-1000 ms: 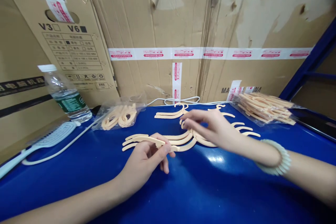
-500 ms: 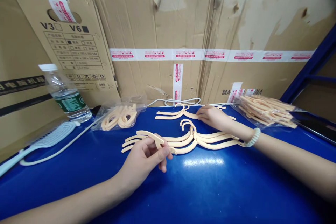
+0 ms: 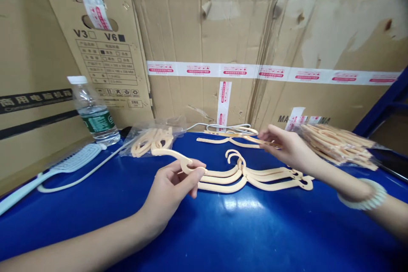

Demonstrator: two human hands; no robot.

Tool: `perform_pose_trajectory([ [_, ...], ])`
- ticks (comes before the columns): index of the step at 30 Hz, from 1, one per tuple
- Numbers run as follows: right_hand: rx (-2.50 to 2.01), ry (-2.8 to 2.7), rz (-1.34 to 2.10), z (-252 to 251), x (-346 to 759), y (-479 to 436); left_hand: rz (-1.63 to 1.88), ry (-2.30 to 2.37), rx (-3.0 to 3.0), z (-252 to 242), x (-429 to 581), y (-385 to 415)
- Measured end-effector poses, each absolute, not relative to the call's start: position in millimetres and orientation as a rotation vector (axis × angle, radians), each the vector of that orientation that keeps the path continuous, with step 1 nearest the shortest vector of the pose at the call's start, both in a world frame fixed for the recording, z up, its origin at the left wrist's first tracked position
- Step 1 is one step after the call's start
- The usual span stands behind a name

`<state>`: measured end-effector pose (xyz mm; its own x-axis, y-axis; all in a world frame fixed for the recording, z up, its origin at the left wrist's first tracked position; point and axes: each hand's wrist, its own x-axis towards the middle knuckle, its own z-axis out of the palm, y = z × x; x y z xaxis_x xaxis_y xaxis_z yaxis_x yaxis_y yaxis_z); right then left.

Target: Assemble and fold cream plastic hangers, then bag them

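Note:
My left hand pinches a short, curved cream plastic hanger arm between thumb and fingers, its far end pointing up and left. Just behind that hand, several cream folding hangers lie nested on the blue table, hooks towards the back; my fingers cover part of their left side. Farther back, my right hand grips one end of another cream hanger, seen nearly edge-on and raised a little. Below it one more hanger rests on the table.
At the left stand a water bottle and a pale blue hairbrush, with a white cable beside them. A clear bag of cream parts is at back left, bagged hangers at right. Cardboard walls the back.
My right hand has lifted a hanger off the back pair and tilted it. My left hand still holds the hanger arm, now turned slightly. The whole view has shifted a little.

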<state>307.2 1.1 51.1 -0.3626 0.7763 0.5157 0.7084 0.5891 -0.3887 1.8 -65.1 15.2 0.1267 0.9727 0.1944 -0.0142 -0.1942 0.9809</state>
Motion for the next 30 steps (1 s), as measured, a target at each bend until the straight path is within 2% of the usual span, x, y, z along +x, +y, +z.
perform_pose_trajectory([
  [4, -1.2, -2.082, 0.267, 51.8, 319.1, -28.8, 1.338, 0.937, 1.304, 21.9, -3.0, -54.7],
  [13, -1.092, -2.095, 0.05, 25.9, 332.6, -43.8, 1.211, 0.78, 1.232, 24.6, -3.8, -49.9],
  [25, -0.983, -2.11, 0.011, 32.0, 326.7, -54.4, 0.997, 0.522, 1.102, 21.2, -4.1, -54.4],
  [30, -1.0, -2.079, -0.167, 31.1, 326.1, -55.2, 0.993, 0.57, 1.034, 24.9, -4.2, -58.5],
])
